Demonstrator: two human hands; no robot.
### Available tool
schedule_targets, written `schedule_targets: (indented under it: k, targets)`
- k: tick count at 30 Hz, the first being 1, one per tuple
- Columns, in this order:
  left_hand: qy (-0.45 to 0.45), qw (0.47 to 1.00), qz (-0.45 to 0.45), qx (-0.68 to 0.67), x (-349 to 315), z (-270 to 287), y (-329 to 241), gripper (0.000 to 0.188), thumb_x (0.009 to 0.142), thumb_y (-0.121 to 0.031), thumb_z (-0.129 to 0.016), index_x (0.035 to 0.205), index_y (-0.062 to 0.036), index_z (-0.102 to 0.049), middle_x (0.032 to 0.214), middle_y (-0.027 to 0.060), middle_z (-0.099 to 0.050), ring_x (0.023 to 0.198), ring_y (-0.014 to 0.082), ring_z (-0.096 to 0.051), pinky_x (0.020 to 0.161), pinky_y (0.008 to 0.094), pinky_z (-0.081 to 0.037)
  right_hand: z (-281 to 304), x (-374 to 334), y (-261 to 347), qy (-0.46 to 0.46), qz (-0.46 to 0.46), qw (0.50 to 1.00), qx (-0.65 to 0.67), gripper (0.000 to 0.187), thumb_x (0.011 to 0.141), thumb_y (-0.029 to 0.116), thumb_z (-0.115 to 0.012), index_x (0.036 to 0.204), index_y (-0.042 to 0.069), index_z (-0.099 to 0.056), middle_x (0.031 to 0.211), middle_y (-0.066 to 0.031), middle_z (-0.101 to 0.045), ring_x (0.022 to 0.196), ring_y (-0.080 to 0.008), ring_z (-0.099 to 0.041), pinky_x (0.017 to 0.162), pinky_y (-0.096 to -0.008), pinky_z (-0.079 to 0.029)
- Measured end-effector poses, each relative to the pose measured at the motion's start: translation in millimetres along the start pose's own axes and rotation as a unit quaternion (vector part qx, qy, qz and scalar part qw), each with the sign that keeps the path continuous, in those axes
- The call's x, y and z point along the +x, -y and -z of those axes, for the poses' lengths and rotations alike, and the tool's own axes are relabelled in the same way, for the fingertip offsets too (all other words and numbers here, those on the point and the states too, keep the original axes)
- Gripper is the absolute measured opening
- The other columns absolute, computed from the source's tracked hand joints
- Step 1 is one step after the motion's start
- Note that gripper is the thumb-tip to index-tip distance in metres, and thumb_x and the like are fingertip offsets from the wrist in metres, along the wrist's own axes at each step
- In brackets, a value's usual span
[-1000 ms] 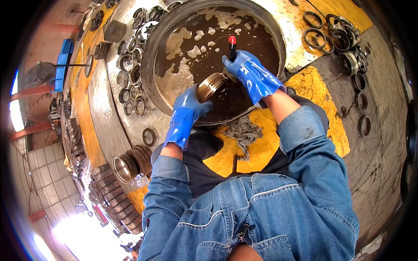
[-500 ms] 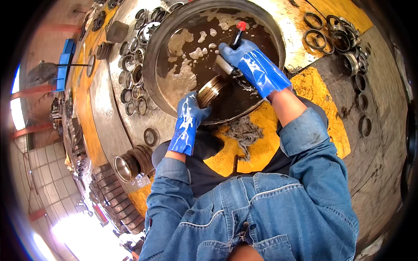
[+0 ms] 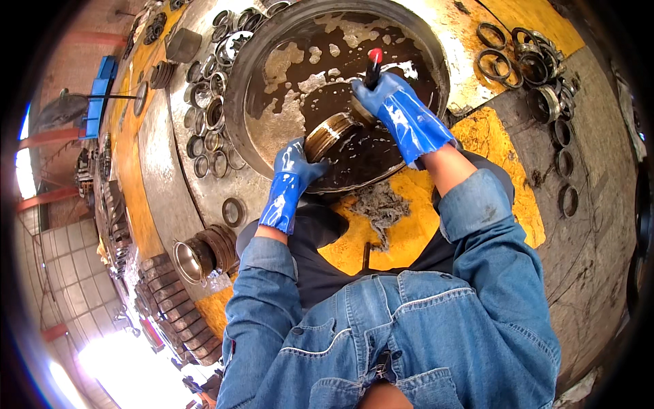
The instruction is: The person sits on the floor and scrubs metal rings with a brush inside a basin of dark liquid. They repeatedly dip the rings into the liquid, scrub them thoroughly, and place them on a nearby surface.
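Note:
In a blue rubber glove, my left hand (image 3: 294,163) grips the near-left side of a shiny metal ring (image 3: 330,135), tilted over dark liquid. The liquid fills a wide round basin (image 3: 240,129), with pale foam floating at its left. My right hand (image 3: 385,95), gloved the same way, is closed around the black handle of a brush (image 3: 374,68) with a red tip. The brush's bristle end is low, close to the ring's right side and partly hidden by the glove; whether it touches the ring I cannot tell.
Many metal rings (image 3: 200,95) lie left of the basin; more rings (image 3: 535,61) are piled at the far right. A ring stack (image 3: 194,259) stands left of my knee. Grey rag fibres (image 3: 379,208) lie on the yellow sheet (image 3: 409,238) between my legs.
My right hand has moved slightly right and nearer with the brush, whose handle now stands more upright. The ring has risen a little, its tilt changed, still in my left hand.

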State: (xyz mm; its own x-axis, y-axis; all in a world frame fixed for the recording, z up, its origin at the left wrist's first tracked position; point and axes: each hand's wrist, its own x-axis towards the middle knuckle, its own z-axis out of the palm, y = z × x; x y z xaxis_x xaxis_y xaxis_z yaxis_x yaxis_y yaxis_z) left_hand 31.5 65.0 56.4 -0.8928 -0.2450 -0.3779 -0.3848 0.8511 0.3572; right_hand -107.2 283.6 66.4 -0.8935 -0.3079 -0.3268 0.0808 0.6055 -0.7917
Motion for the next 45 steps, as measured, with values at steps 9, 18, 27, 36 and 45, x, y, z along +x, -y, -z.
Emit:
schedule_targets:
  k: [9, 18, 27, 36, 45]
  targets:
    - [-0.011, 0.998, -0.023, 0.054, 4, -11, 20, 0.059, 0.068, -0.032, -0.086, 0.119, -0.0073, -0.069, 0.108, 0.0188, -0.074, 0.105, 0.0379, -0.07, 0.092, 0.0443, -0.055, -24, -33, 41, 0.083, 0.057, 0.995, 0.013, 0.057, 0.093, 0.058, -0.062, 0.094, 0.002, -0.074, 0.085, -0.0223, -0.072, 0.085, -0.0363, -0.073, 0.081, -0.0448, -0.056]
    - [0.037, 0.977, -0.08, 0.192, 40, 9, -73, 0.062, 0.071, -0.035, -0.082, 0.121, -0.0024, -0.069, 0.114, 0.0256, -0.072, 0.106, 0.04, -0.07, 0.092, 0.0444, -0.056, -20, 13, -15, 0.033, -0.077, 0.995, -0.058, 0.043, 0.094, 0.051, -0.059, 0.109, 0.015, -0.077, 0.095, -0.0138, -0.077, 0.096, -0.0337, -0.074, 0.087, -0.0425, -0.057]
    - [-0.006, 0.994, -0.057, 0.088, 8, 2, -21, 0.063, 0.065, -0.034, -0.087, 0.117, -0.0028, -0.069, 0.11, 0.0224, -0.073, 0.103, 0.0376, -0.07, 0.092, 0.0424, -0.055, 7, 20, -12, -0.064, -0.048, 0.997, -0.004, 0.052, 0.094, 0.057, -0.058, 0.099, 0.009, -0.077, 0.09, -0.0156, -0.076, 0.088, -0.0322, -0.074, 0.082, -0.0434, -0.058]
    - [0.03, 0.992, 0.04, 0.112, -1, -6, 20, 0.059, 0.069, -0.029, -0.087, 0.12, -0.0053, -0.069, 0.112, 0.0225, -0.073, 0.11, 0.0399, -0.068, 0.095, 0.0449, -0.054, -43, -38, 48, 0.074, 0.062, 0.995, -0.011, 0.053, 0.093, 0.055, -0.063, 0.097, 0.002, -0.073, 0.087, -0.0217, -0.073, 0.083, -0.0354, -0.072, 0.082, -0.0449, -0.055]
    - [0.054, 0.997, 0.013, 0.051, 0, 0, 11, 0.073, 0.071, -0.035, -0.084, 0.136, -0.0103, -0.061, 0.121, 0.0221, -0.071, 0.113, 0.0392, -0.067, 0.1, 0.044, -0.054, 4, -11, 18, 0.043, 0.038, 0.988, 0.142, 0.046, 0.104, 0.04, -0.053, 0.074, 0.008, -0.067, 0.068, -0.0062, -0.071, 0.066, -0.0196, -0.068, 0.069, -0.0379, -0.056]
